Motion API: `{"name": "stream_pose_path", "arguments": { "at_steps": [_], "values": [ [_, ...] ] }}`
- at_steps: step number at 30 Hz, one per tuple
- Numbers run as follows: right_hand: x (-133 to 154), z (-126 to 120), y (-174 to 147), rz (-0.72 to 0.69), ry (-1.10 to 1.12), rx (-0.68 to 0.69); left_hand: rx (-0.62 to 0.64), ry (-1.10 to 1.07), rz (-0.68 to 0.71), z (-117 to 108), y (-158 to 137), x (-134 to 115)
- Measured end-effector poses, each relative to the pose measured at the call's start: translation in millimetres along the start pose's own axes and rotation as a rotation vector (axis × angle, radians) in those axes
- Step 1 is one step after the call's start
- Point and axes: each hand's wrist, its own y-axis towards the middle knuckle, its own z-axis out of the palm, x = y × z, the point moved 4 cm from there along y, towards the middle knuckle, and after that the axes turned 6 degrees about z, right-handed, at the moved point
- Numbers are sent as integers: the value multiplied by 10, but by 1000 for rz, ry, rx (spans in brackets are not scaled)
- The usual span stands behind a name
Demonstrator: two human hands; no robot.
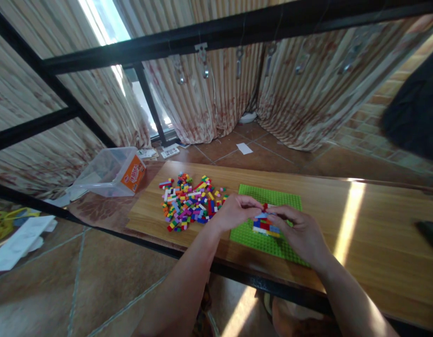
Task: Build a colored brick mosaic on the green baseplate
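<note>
A green studded baseplate (247,234) lies on the wooden table, bearing a small build of toy bricks (266,227) in blue, red, white and yellow. Above the top of this build my left hand (239,209) and my right hand (300,229) meet, fingertips close together. The fingers of my left hand are pinched at a small red brick (265,206). Thumb and fingers of my right hand close around the upper right side of the build. Fingers partly hide the build's top, and any small piece between them is hard to make out.
Left of the baseplate, a heap of loose coloured bricks (191,201) spreads over the wooden table (388,224). A clear plastic box (111,171) with an orange label stands beyond the table's left end. A dark object (430,236) rests at the right edge.
</note>
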Motion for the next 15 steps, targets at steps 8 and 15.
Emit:
{"name": "stream_pose_path", "arguments": {
  "at_steps": [8,15],
  "values": [
    [-24,-193,-1,17,-77,-124,-191,151,-98,-283,40,25],
    [-318,-401,63,170,-207,-250,-407,1011,17,-733,-47,-179]
  ]
}}
